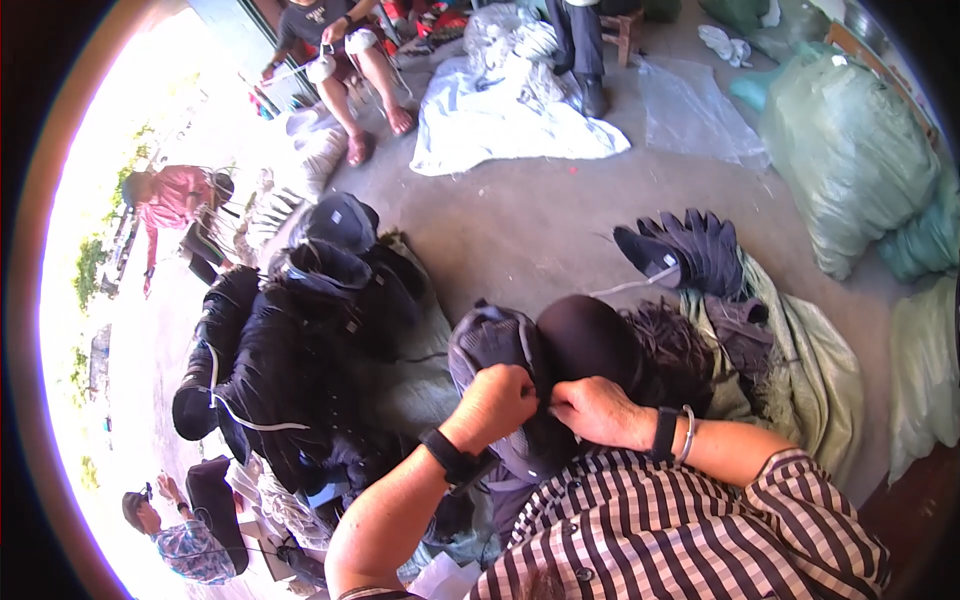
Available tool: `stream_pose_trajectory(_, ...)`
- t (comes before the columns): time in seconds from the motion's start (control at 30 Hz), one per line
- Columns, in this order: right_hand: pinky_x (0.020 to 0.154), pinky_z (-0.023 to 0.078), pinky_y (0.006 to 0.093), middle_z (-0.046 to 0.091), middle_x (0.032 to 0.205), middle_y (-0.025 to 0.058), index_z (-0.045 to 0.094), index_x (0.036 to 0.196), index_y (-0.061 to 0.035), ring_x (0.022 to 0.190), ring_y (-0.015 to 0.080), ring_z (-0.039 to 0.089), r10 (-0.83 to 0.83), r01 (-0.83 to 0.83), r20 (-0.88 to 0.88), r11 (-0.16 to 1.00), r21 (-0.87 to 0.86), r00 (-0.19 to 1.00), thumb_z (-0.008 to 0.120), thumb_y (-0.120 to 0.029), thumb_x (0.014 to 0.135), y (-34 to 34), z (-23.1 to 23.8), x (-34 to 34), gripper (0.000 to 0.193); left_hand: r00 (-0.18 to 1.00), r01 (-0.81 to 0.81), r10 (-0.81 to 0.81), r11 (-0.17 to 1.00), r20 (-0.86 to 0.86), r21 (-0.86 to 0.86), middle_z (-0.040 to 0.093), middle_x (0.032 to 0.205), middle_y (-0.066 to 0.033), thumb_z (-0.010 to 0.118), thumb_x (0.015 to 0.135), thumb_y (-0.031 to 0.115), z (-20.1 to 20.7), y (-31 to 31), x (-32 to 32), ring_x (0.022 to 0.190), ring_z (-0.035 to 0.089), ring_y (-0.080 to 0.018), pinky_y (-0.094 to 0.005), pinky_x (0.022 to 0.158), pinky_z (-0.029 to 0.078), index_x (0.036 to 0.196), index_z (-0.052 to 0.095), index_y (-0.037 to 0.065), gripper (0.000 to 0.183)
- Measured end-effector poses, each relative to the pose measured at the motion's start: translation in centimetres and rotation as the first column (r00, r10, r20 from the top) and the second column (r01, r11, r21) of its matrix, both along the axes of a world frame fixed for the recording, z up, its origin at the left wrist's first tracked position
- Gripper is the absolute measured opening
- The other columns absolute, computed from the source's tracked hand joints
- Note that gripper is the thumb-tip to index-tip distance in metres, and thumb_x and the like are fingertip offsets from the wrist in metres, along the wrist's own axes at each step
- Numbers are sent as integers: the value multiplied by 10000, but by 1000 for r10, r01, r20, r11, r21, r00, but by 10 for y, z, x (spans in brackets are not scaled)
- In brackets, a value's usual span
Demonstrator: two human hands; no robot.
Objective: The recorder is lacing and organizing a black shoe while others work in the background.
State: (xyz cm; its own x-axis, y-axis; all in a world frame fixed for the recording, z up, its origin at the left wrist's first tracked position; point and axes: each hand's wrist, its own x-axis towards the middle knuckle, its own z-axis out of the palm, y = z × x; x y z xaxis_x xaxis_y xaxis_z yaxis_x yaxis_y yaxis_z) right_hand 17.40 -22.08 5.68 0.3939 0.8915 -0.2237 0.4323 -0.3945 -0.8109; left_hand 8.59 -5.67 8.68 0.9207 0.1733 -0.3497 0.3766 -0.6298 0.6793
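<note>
A dark grey shoe upper (492, 345) lies across my lap, beside my dark-clad knee (590, 338). My left hand (503, 397) is closed on it, with bent fingers pinching near its opening. Just to the right, my right hand (600, 411) is also closed, thumb and fingertips pressed together close to the left hand. Whatever lies between the right fingertips is too small to make out. Both wrists wear black bands, and a bangle circles the right one.
Stacks of black shoe uppers (300, 350) lie to my left, some tied with white cord. At right, another tied bundle (690, 255) rests by a pale green sack (810, 350). Large bags (845, 150) stand far right. Other people sit ahead and at left.
</note>
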Motion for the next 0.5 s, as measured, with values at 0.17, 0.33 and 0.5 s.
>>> stream_pose_trajectory(0.17, 661, 496, 487, 621, 746, 223, 606, 786, -35, 755, 406, 621, -19, 7, 104, 993, 115, 994, 574, -172, 816, -2, -26, 1, 144, 1000, -28, 28, 996, -1, 89, 619, 604, -154, 623, 732, 168, -17, -5, 0, 553, 651, -213, -364, 522, 512, 790, 662, 40, 145)
stream_pose_trajectory(0.33, 610, 498, 451, 612, 695, 217, 597, 779, -9, 704, 390, 630, 70, -67, -45, 995, 69, 997, 570, -151, 837, -4, -19, 0, 156, 997, 83, -75, 909, -37, 409, 659, 748, -194, 565, 777, 127, -23, -32, -8, 729, 667, -358, -444, 639, 529, 805, 644, 14, 141)
stream_pose_trajectory(0.5, 473, 472, 342, 613, 604, 124, 592, 780, -10, 504, 226, 612, 16, -12, -235, 1000, 19, 972, 553, -150, 890, -4, -18, -1, 183, 997, -71, 75, 951, -1, 300, 658, 776, -216, 567, 762, 117, -15, -28, -9, 771, 661, -380, -452, 680, 528, 814, 635, 7, 140)
